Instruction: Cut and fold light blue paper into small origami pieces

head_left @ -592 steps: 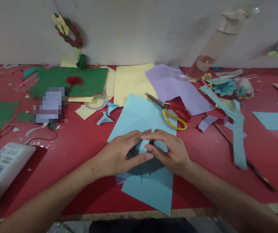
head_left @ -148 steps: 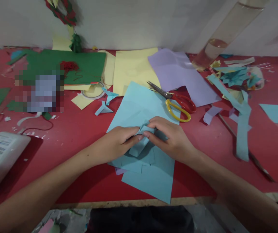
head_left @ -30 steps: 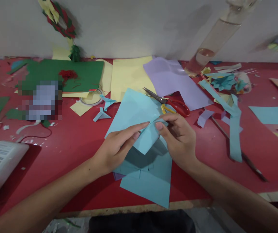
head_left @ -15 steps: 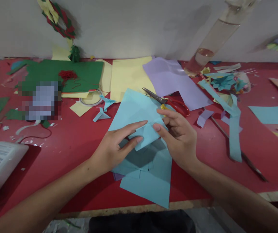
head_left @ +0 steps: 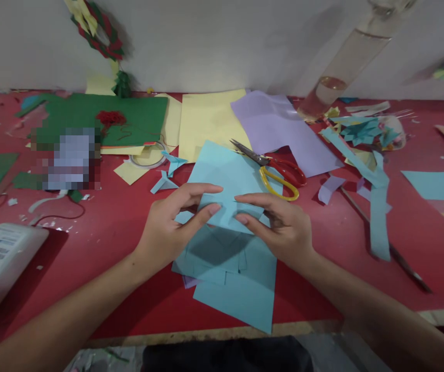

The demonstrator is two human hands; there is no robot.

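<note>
The person had the paper up in front of the chest, above a loose pile of blue sheets, and the shadow on them told me it was raised off the table. The left hand and the right hand were closed on its two sides, seemingly so that neither end could slip. Each thumb pressed the near side and each forefinger reached over the top; the other fingers were mostly hidden, perhaps bracing it from below. The two sets of fingertips stood apart, leaving the middle in sight, I suppose to watch the creases there.

The scissors lay open just beyond the right hand, probably put there to be within reach.

The paper itself was pale blue and matt, with a faint crease across the middle and a fairly straight near edge. Its far edge nearly melted into the blue behind, and with both sides covered I couldn't tell its full outline.
</note>
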